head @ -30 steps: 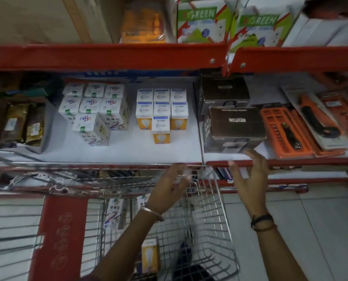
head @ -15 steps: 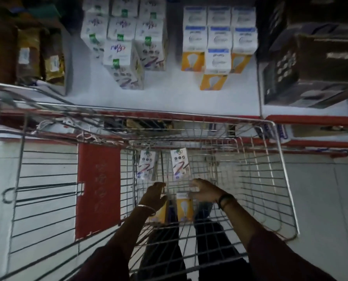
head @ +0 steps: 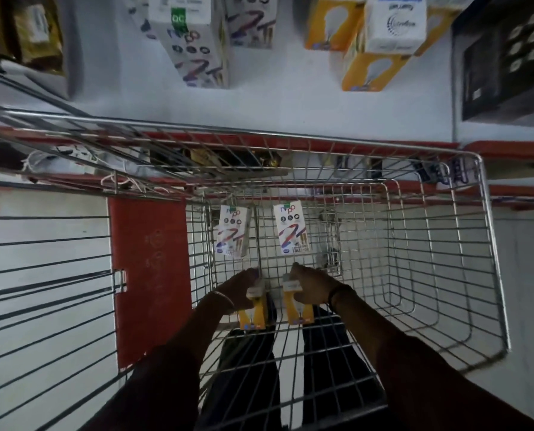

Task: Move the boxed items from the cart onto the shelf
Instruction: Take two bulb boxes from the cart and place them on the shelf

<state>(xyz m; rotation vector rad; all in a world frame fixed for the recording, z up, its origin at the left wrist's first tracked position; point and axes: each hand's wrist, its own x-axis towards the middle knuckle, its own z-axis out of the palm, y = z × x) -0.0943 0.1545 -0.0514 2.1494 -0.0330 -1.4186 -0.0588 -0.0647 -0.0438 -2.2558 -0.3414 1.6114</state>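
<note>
Two yellow bulb boxes sit low in the wire cart (head: 489, 244), the left hand (head: 239, 290) closed around one (head: 252, 315), the right hand (head: 313, 287) around the other (head: 299, 309). Lifting both straight up should clear the mesh. Two white boxes (head: 291, 229) beyond read "FREE"; a shelf (head: 290, 101) box shows "QC".

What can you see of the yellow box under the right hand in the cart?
The yellow box is a small carton, apparently cardboard, with a white top end and a light-bulb picture on its yellow face. It stands about upright on the wire floor of the cart, near the middle. The right hand closes over its top. A matching box stands close beside it, apart.
</note>
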